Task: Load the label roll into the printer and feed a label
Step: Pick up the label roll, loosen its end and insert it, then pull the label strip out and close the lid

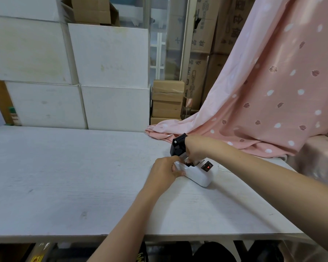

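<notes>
A small white plastic label printer (198, 175) with rounded corners sits on the pale wood-grain table top (64, 176), towards the table's far right part. Its black hinged lid (178, 145) is swung up and stands tilted at the far end of the body, above the two hands. On the top face, on the side away from the hands, a dark panel carries one small red light (208, 167). A thin white cable (223, 169) leaves the printer beyond that panel and lies on the table.

The left hand (164, 172) is closed on the printer's near left end, fingers curled against the white casing and its index finger stretched over the top edge towards the open bay. The right hand (194, 150) comes down from above, just beside the raised lid, with its fingertips pinched narrowly inside the open compartment. Something dark shows right under those fingertips, but it is too small and too covered to tell what it is, and I cannot tell whether the right hand actually holds anything. The label roll cannot be made out.

Beyond the right hand a pink fabric sheet with white and dark leaf spots (273, 82) hangs down and pools on the table's far edge. Behind the left hand, well apart, white blocks (110, 72) are stacked against the wall, with brown cardboard boxes (168, 100) between them and the fabric.
</notes>
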### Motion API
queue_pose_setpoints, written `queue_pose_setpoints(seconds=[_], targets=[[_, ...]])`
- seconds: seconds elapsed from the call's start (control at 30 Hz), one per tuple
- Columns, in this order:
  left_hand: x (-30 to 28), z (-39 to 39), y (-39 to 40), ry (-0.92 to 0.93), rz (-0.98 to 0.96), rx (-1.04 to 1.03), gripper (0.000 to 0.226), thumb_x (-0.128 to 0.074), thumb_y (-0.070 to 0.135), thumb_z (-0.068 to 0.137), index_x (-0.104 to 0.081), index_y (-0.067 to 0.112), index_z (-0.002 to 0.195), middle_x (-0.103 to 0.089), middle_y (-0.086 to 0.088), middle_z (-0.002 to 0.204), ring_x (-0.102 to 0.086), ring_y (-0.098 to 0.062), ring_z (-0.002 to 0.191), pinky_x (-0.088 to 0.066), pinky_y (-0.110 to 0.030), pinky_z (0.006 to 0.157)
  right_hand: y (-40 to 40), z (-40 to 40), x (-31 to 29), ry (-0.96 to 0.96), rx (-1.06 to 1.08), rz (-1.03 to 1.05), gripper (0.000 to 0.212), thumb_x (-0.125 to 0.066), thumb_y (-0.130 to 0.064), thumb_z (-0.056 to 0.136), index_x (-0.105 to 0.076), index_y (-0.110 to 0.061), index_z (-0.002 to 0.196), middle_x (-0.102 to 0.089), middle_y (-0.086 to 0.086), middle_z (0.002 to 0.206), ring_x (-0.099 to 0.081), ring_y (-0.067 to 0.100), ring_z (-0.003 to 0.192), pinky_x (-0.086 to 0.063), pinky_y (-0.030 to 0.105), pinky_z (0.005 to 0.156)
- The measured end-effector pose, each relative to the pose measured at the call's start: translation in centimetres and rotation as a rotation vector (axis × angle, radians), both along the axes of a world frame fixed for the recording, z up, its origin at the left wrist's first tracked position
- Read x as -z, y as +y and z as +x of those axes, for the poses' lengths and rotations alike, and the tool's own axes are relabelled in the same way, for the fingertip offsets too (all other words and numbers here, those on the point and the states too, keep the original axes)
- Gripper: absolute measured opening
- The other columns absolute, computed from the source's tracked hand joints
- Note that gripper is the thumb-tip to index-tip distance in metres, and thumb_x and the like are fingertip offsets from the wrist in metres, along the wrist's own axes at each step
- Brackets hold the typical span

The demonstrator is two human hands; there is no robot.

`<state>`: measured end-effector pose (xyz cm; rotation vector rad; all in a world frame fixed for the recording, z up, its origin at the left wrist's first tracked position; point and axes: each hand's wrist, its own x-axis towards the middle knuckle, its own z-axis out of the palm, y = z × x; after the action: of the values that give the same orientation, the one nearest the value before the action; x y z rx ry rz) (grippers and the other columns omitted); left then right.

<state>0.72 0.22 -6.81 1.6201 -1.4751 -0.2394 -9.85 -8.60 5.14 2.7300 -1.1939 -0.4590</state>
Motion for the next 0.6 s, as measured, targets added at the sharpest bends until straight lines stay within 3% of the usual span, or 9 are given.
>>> queue_pose_setpoints(seconds=[0.1, 0.17, 0.23, 0.33, 0.47, 0.6], targets=[[0.0, -0.1, 0.1, -0.001, -0.009, 0.000, 0.023, -0.083, 0.021, 0.077, -0.072, 0.033, 0.092, -0.052, 0.008, 0.061, -0.049, -0.005, 0.058, -0.048, -0.032, 0.063, -0.1, -0.5, -0.2, -0.033, 0.016, 0.062, 0.035, -0.072, -0.031, 0.093, -0.059, -0.013, 0.066, -0.058, 0.003, 0.069, -0.051, 0.022, 0.075, -0.036, 0.028, 0.056], [0.0, -0.1, 0.1, -0.017, -0.013, -0.007, 0.022, -0.083, 0.019, 0.077, -0.073, 0.029, 0.093, -0.051, 0.008, 0.061, -0.048, -0.005, 0.059, -0.048, -0.032, 0.064, -0.1, -0.9, -0.3, -0.039, 0.025, 0.085, 0.029, -0.073, -0.033, 0.091, -0.078, -0.005, 0.097, -0.076, 0.011, 0.095, -0.054, 0.021, 0.079, -0.040, 0.028, 0.064], [0.0, -0.1, 0.1, -0.035, -0.016, -0.008, 0.021, -0.083, 0.019, 0.077, -0.072, 0.027, 0.094, -0.052, 0.009, 0.061, -0.049, -0.005, 0.059, -0.049, -0.034, 0.065, 0.4, -1.3, -0.6, -0.045, 0.032, 0.091, 0.046, -0.074, -0.032, 0.090, -0.073, -0.004, 0.126, -0.077, 0.013, 0.117, -0.056, 0.020, 0.083, -0.041, 0.027, 0.069], [0.0, -0.2, 0.3, -0.066, -0.009, -0.004, 0.028, -0.081, 0.020, 0.080, -0.065, 0.031, 0.100, -0.049, 0.009, 0.060, -0.048, -0.006, 0.058, -0.047, -0.034, 0.061, 0.7, -1.7, -0.9, -0.052, 0.030, 0.099, 0.050, -0.076, -0.030, 0.090, -0.068, -0.005, 0.132, -0.077, 0.014, 0.118, -0.057, 0.021, 0.084, -0.043, 0.029, 0.071], [-0.1, -0.6, 0.6, -0.130, 0.013, 0.029, 0.044, -0.075, 0.019, 0.086, -0.045, 0.035, 0.114, -0.051, -0.002, 0.062, -0.053, -0.022, 0.062, -0.051, -0.045, 0.062, 0.7, -2.3, -0.7, -0.060, 0.024, 0.100, 0.048, -0.073, -0.030, 0.092, -0.068, -0.009, 0.134, -0.072, 0.013, 0.125, -0.057, 0.022, 0.086, -0.041, 0.029, 0.067], [-0.1, -0.7, 0.7, -0.161, 0.031, 0.046, 0.064, -0.072, 0.020, 0.090, -0.035, 0.045, 0.136, -0.056, -0.006, 0.066, -0.055, -0.021, 0.064, -0.051, -0.042, 0.064, 0.8, -3.3, -0.6, -0.203, 0.036, 0.140, 0.052, -0.074, -0.026, 0.092, -0.063, -0.015, 0.141, -0.066, 0.006, 0.134, -0.064, 0.026, 0.110, -0.045, 0.028, 0.074]])
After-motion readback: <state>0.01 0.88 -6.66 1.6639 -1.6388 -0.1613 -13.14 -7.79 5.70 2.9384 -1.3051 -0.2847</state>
